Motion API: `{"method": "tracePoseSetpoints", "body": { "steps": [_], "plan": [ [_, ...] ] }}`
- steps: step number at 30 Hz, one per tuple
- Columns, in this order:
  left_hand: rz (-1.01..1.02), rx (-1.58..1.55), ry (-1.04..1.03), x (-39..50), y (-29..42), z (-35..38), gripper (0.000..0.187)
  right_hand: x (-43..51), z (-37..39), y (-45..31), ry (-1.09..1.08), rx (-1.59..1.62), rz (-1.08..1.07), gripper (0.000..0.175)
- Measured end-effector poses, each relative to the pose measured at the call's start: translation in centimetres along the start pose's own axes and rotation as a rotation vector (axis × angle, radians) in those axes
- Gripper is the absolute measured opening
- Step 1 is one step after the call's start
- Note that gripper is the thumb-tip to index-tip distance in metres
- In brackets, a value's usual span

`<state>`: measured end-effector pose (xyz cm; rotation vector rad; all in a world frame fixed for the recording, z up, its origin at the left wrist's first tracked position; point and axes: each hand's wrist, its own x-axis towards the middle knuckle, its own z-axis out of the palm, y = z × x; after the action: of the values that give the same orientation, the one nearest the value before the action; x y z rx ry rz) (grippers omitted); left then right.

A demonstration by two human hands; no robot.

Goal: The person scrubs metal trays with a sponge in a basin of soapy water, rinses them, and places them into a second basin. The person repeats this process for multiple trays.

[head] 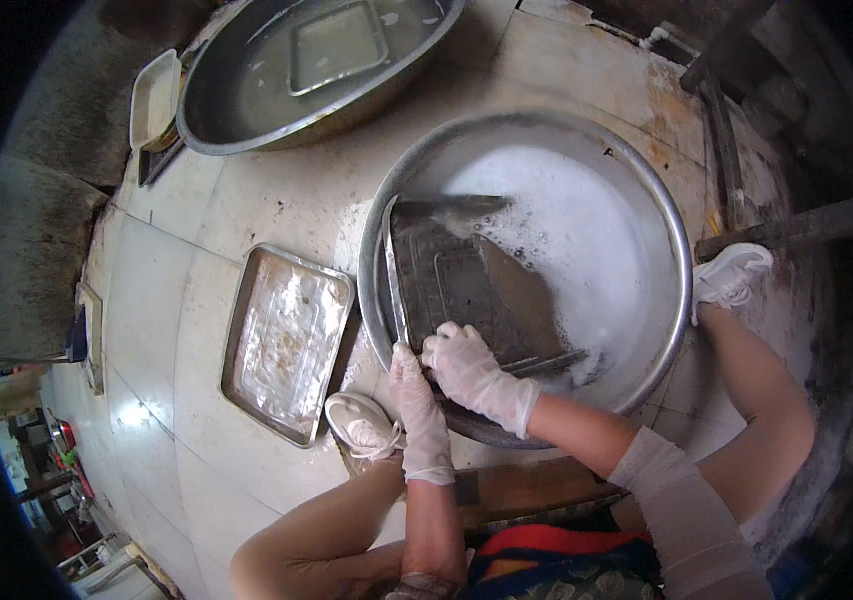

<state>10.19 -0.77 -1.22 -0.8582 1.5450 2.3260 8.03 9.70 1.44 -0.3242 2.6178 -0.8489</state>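
My left hand, in a thin translucent glove, grips the near left corner of a rectangular metal tray. The tray stands tilted in a round metal basin, its far side dipping into white suds. Also gloved, my right hand lies against the tray's near inner corner with its fingers curled. Whether something small sits inside those fingers is hidden. Grey-brown water covers part of the tray's bottom.
A second metal tray lies on the tiled floor left of the basin. Beyond it stands a large oval tub with a tray under its water. A white shallow container sits beside that tub. My shoes flank the basin.
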Motion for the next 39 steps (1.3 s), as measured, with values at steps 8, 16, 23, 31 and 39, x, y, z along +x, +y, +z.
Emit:
{"method": "tracePoseSetpoints", "body": {
  "steps": [8,16,23,31,39],
  "plan": [
    [0.141,0.051,0.013,-0.9,0.6,1.8,0.036,4.3,-1.9,1.5,0.062,0.291,0.232,0.012],
    [0.107,0.053,-0.019,-1.1,1.2,2.8,0.029,-1.7,1.2,6.1,0.226,-0.130,-0.013,0.010],
    [0.080,-0.061,0.012,0.0,-0.2,1.8,0.016,-0.5,2.2,0.9,0.290,-0.123,-0.060,0.014],
    [0.127,-0.026,0.097,-0.5,0.1,2.7,0.019,-2.3,1.2,5.5,0.161,-0.228,0.079,0.013],
    [0.050,-0.113,0.033,-0.9,0.2,2.8,0.024,-2.6,1.7,4.3,0.107,-0.301,0.015,0.010]
  ]
}}
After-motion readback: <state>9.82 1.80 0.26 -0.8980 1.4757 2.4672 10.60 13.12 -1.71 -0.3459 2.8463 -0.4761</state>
